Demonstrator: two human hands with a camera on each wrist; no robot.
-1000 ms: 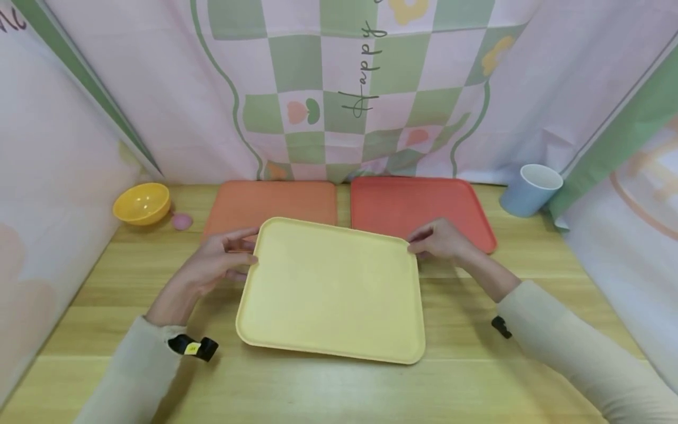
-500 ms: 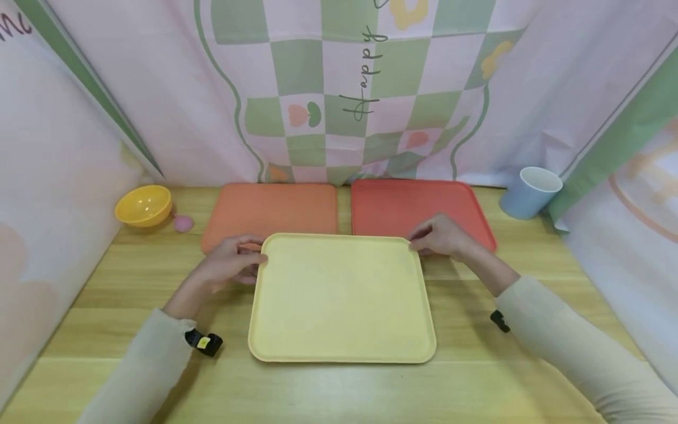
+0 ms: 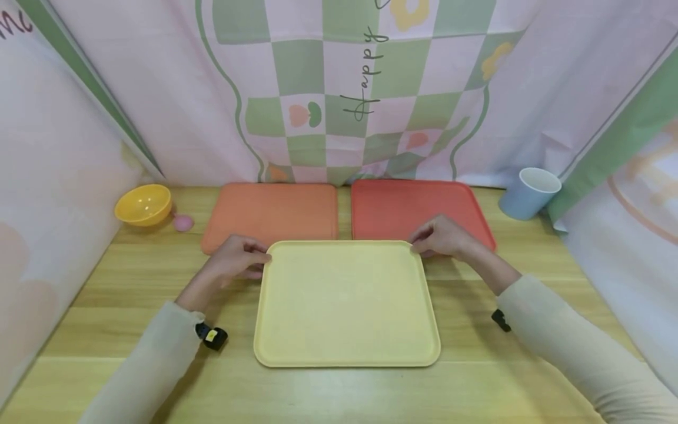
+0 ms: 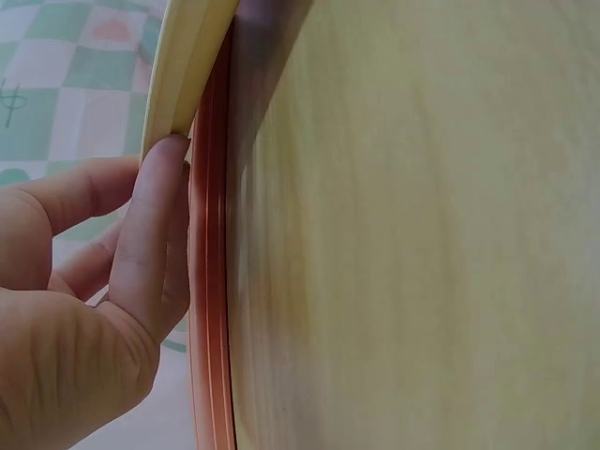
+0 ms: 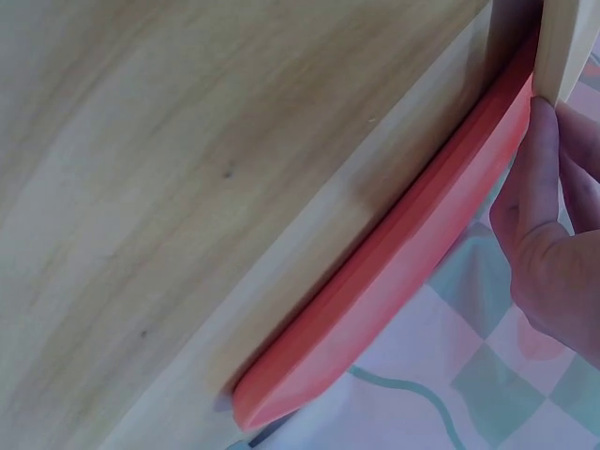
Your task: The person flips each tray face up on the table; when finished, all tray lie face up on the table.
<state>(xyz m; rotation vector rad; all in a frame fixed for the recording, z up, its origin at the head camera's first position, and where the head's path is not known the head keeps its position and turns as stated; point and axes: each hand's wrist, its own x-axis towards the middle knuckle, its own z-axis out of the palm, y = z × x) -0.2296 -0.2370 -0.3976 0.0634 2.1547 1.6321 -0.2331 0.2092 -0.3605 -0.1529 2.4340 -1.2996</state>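
Note:
A pale yellow rectangular tray (image 3: 346, 303) is in the middle of the head view. My left hand (image 3: 233, 259) pinches its far left corner, thumb on the upper face and other fingers beneath. At the far right corner my right hand (image 3: 442, 237) pinches the rim between thumb and fingers. Both wrist views show the tray's rim (image 4: 187, 70) lifted above the wooden tabletop where the fingers grip it. Behind it lie an orange tray (image 3: 272, 212) and a red tray (image 3: 413, 206), side by side. The right hand overlaps the red tray's near edge in the head view.
At the back left stands a yellow bowl (image 3: 143, 206) with a small pink object (image 3: 183, 222) beside it. A light blue cup (image 3: 529, 193) stands at the back right. A patterned cloth (image 3: 296, 65) hangs behind the wooden table (image 3: 339, 394), with further cloth at both sides.
The yellow tray has turned from a slant to nearly square with the table's front and shifted slightly right. The left hand moved right with it; the right hand stayed nearly in place.

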